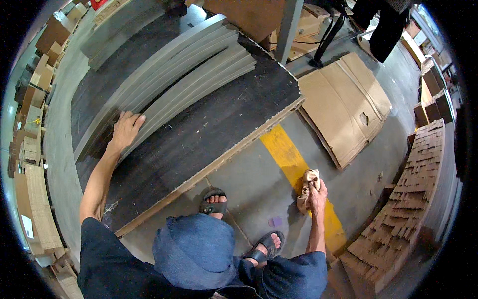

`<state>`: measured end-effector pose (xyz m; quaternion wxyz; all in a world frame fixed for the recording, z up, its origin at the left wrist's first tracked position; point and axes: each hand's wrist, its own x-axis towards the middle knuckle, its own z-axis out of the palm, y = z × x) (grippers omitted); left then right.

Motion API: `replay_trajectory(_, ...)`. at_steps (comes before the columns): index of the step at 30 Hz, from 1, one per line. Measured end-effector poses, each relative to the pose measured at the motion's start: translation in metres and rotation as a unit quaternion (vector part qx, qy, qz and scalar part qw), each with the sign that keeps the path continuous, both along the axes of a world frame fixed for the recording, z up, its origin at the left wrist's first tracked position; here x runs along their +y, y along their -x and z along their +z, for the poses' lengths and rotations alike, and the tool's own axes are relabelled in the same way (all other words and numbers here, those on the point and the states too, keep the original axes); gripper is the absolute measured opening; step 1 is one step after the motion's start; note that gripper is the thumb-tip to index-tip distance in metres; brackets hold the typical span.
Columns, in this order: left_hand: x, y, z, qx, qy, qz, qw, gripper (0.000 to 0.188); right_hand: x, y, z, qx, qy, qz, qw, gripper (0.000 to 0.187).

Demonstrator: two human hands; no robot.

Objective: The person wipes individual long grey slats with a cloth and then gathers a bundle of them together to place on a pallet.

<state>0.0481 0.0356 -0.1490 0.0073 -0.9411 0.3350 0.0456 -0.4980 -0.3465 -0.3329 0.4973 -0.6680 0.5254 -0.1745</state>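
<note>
Right hand, closed around one crumpled tan cloth, over the floor outside the near edge of the black platform; left hand, laid on grey strips toward the left edge, whether gripping cannot be told; strips lie in two groups, back from the near edge; flat cardboard, off the right corner; another grey stack, toward the far edge

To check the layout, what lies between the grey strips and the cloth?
Head view, from grey strips to cloth: dark board, grey floor, yellow stripe.
</note>
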Motion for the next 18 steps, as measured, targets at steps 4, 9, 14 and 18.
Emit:
replay_trajectory(4,-0.016,0.0,-0.008,0.027,0.111,-0.057,0.992,0.07,-0.004,0.005,-0.039,-0.053,-0.003,-0.013,0.998,0.029)
replay_trajectory(9,-0.039,0.02,-0.015,0.086,0.13,-0.038,0.987,0.08,0.01,-0.008,0.001,-0.122,-0.106,-0.028,0.987,0.034)
replay_trajectory(14,0.017,-0.04,-0.07,0.142,0.115,-0.003,0.983,0.077,0.002,-0.01,-0.014,0.042,-0.007,-0.005,0.999,0.043)
replay_trajectory(18,0.003,-0.049,-0.057,0.04,0.028,-0.053,0.997,0.074,0.004,0.008,0.021,-0.016,0.021,-0.005,1.0,0.041)
